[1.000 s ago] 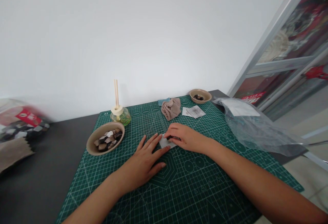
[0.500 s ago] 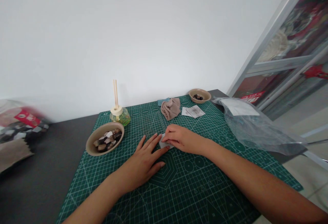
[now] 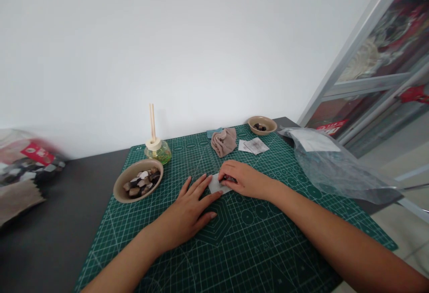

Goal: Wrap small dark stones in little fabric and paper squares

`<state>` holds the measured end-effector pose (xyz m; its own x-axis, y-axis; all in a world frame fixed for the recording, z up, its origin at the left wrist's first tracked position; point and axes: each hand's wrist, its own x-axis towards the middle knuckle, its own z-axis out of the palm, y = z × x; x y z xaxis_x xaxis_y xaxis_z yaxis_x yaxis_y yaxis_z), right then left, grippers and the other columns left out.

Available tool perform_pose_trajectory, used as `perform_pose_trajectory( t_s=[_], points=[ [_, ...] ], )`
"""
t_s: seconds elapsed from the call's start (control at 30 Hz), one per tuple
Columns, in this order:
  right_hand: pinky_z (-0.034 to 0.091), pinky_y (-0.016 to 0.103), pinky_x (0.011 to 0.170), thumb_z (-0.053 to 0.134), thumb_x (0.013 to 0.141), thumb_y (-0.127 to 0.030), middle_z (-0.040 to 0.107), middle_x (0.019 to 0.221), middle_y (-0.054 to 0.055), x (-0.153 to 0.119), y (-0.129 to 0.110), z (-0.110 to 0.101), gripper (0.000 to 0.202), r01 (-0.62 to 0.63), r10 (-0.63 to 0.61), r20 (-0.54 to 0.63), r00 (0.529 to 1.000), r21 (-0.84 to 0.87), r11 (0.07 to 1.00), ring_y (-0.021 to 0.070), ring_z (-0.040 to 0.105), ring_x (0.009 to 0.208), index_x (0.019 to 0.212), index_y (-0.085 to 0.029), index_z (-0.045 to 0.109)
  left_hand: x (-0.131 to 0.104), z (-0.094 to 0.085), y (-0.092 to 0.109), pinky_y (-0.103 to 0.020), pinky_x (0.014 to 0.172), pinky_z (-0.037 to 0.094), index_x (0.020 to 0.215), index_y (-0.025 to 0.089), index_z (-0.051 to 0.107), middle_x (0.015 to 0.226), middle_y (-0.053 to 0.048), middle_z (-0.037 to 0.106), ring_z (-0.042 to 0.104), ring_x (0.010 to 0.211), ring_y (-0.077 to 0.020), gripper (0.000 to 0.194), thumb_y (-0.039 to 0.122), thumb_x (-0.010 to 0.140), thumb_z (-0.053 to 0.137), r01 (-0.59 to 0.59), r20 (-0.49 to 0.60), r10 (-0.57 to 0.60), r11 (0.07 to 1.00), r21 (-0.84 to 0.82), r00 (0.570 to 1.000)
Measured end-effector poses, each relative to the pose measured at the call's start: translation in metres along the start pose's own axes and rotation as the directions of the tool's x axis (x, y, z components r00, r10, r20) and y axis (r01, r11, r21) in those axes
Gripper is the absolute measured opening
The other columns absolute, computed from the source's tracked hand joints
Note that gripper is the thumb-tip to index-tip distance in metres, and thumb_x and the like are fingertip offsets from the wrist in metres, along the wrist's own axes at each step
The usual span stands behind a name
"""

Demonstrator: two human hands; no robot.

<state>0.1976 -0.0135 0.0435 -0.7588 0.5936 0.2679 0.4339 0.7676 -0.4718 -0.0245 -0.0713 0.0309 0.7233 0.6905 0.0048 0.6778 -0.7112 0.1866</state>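
On the green cutting mat point(image 3: 278, 248), my left hand point(image 3: 187, 214) lies flat with its fingers spread, fingertips touching the left edge of a small white paper point(image 3: 215, 185). My right hand point(image 3: 243, 180) is over the right part of that paper, fingers curled in a pinch round a small dark object point(image 3: 229, 178), partly hidden by the fingers. Behind the hands are a crumpled beige cloth point(image 3: 224, 142) and two paper squares, the upper one smudged grey point(image 3: 256, 146).
Left on the mat stand a bowl of stones point(image 3: 121, 184) and a glass reed diffuser point(image 3: 164, 152). A second bowl point(image 3: 272, 126) sits at the back right. A clear plastic bag point(image 3: 338, 174) lies right; a bag of stones point(image 3: 33, 167) is far left.
My right hand has shifted slightly to the right and up over the paper, uncovering more of it and showing the dark object between its fingers. My left hand has stayed in place.
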Motion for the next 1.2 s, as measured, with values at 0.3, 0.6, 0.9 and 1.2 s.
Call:
perform_pose_trajectory(
  t_s=[0.3, 0.6, 0.9, 1.2],
  points=[
    [0.045, 0.031, 0.082, 0.053, 0.086, -0.01, 0.059, 0.094, 0.008, -0.0001, 0.0018, 0.0, 0.015, 0.023, -0.023, 0.021, 1.0, -0.001, 1.0, 0.0176, 0.055, 0.089, 0.095, -0.014, 0.063, -0.0001, 0.0004, 0.0005, -0.058, 0.109, 0.014, 0.14, 0.031, 0.035, 0.154, -0.008, 0.019, 0.012, 0.141, -0.0292, 0.046, 0.032, 0.096, 0.046, -0.002, -0.004, 0.002, 1.0, -0.016, 1.0],
    [0.046, 0.033, 0.084, 0.054, 0.085, -0.011, 0.06, 0.095, 0.009, 0.0003, 0.002, 0.0011, 0.016, 0.053, -0.053, 0.023, 0.998, 0.011, 0.999, 0.0182, 0.055, 0.091, 0.094, -0.014, 0.067, 0.0004, -0.0006, 0.0009, -0.059, 0.11, 0.014, 0.141, 0.032, 0.033, 0.154, -0.004, 0.02, 0.011, 0.141, -0.0284, 0.047, 0.033, 0.096, 0.046, 0.006, 0.012, -0.006, 1.0, -0.008, 1.0],
    [0.045, 0.032, 0.084, 0.057, 0.083, -0.009, 0.061, 0.093, 0.008, 0.0009, 0.0015, 0.0008, 0.015, 0.05, -0.05, 0.028, 0.998, 0.021, 0.999, 0.018, 0.056, 0.091, 0.093, -0.014, 0.066, 0.0004, 0.0003, 0.0, -0.059, 0.11, 0.013, 0.141, 0.032, 0.032, 0.154, -0.002, 0.02, 0.012, 0.141, -0.0282, 0.047, 0.034, 0.096, 0.045, 0.005, 0.013, -0.005, 1.0, -0.017, 1.0],
    [0.045, 0.03, 0.082, 0.059, 0.082, -0.008, 0.061, 0.092, 0.008, 0.0018, -0.0015, 0.0012, 0.012, 0.043, -0.044, 0.027, 0.999, 0.02, 0.999, 0.0177, 0.056, 0.089, 0.092, -0.012, 0.065, 0.0001, 0.0006, 0.0009, -0.06, 0.109, 0.014, 0.143, 0.032, 0.029, 0.153, -0.004, 0.021, 0.014, 0.14, -0.0298, 0.05, 0.032, 0.096, 0.046, -0.001, 0.005, 0.001, 1.0, -0.017, 1.0]
  ],
)
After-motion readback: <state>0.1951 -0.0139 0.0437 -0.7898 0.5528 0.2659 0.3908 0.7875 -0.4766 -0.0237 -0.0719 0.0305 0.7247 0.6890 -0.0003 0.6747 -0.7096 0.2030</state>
